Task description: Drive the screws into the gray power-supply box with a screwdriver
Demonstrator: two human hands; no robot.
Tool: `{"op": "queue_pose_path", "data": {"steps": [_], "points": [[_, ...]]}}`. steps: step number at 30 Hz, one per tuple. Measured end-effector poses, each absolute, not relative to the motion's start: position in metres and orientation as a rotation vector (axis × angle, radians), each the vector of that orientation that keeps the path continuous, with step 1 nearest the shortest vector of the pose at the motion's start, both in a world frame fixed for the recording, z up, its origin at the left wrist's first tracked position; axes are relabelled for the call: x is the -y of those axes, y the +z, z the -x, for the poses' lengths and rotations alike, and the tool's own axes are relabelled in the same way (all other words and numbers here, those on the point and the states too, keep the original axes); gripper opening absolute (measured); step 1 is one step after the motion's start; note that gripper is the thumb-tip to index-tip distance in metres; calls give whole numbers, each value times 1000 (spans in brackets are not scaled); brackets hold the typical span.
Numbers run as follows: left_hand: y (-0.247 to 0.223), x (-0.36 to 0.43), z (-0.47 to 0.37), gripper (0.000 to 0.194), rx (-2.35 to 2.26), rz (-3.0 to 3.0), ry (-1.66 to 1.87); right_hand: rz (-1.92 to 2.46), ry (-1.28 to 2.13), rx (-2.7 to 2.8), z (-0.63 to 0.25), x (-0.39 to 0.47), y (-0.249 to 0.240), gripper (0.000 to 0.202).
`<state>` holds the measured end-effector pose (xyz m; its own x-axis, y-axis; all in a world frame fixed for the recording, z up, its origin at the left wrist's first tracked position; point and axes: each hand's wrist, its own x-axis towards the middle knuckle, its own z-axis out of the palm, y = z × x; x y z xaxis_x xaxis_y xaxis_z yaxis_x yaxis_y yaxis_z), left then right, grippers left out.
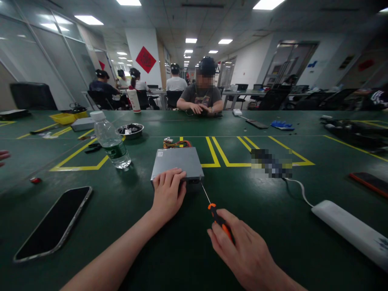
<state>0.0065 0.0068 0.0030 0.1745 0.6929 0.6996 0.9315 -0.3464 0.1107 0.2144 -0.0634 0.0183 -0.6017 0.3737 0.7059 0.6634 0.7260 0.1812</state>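
Observation:
A grey metal computer power supply [178,159] lies on the green table, a bundle of coloured cables [177,144] at its far side. My left hand [168,190] rests on the near edge of its casing, fingers over the top and thumb along the front face. In my right hand [239,246] is a screwdriver [216,214] with an orange and black handle. Its thin shaft points up and left, the tip at the lower right corner of the power supply's near face. Whether the tip sits in a screw is too small to tell.
Left of the power supply stands a water bottle [112,143], with a metal bowl [131,130] behind it. A phone [54,224] lies near left. To the right are a white power strip [348,230] and another phone [371,182]. A person [201,95] sits opposite.

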Motion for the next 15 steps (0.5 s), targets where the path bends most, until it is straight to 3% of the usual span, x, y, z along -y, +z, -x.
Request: {"op": "queue_pose_path", "data": {"steps": [7,15], "points": [[3,-6,-7,22,1548,2113,-966,613,-530,2320,-211,67,26,22],[3,-6,-7,22,1556,2121,-964,663,-446,2284,-221,61,27,16]]}}
